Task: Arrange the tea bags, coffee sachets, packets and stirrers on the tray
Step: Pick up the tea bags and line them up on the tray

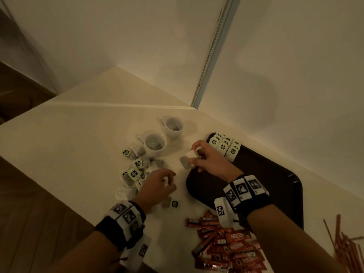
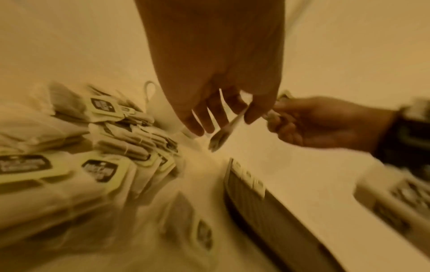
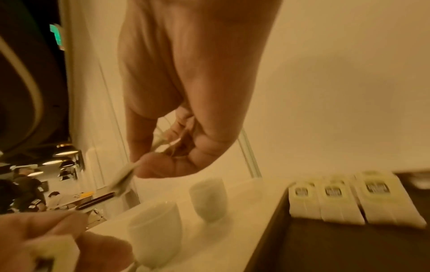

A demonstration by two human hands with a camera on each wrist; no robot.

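My right hand (image 1: 194, 158) pinches a white tea bag (image 1: 188, 159) by its upper end, just left of the dark tray (image 1: 256, 194). The same tea bag (image 3: 130, 174) hangs below the right hand's fingers (image 3: 149, 165) in the right wrist view. Several tea bags (image 1: 226, 146) lie in neat rows at the tray's far corner. My left hand (image 1: 167, 182) is beside the loose tea bag pile (image 1: 136, 172) and pinches a small white tea bag (image 1: 166, 182). Red coffee sachets (image 1: 226, 245) lie heaped near the table's front, and the stirrers (image 1: 346, 247) lie at the far right.
Two white cups (image 1: 155, 143) (image 1: 174, 126) stand on the table behind the pile. One tea bag (image 1: 171, 203) lies alone under my left wrist. A wall runs close behind the tray. The table edge drops off at the left.
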